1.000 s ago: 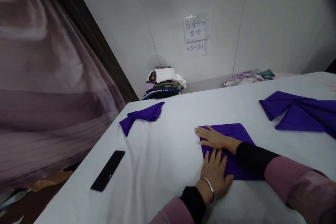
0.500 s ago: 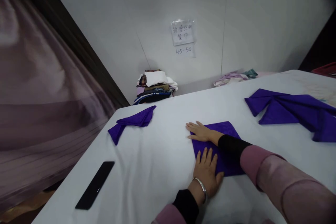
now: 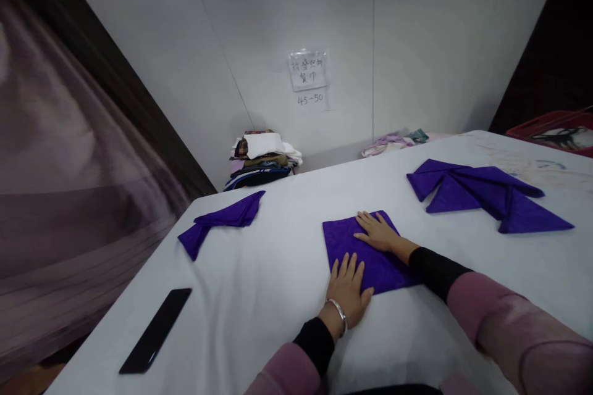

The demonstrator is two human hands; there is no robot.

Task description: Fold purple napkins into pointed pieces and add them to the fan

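A purple cloth napkin (image 3: 343, 237), folded into a flat square, lies on the white-covered table (image 3: 259, 308). My left hand (image 3: 347, 293), with a silver bracelet at the wrist, rests flat across the napkin's near left edge, fingers spread. Farther in, my right hand (image 3: 377, 233) lies open on the upper right part of the napkin. Its forearm covers some of the cloth's right side. Neither hand grips anything.
A folded purple cloth (image 3: 227, 216) lies to the left, a larger one (image 3: 482, 191) to the right. A black phone-like slab (image 3: 156, 330) sits near left. Stacked clothes (image 3: 262, 160), more fabric (image 3: 391, 142) and a red basket (image 3: 523, 129) stand behind.
My right hand has slid rightward across the napkin, away from its left edge, uncovering the far left corner. My left hand stays flat at the near edge. The camera view has shifted slightly.
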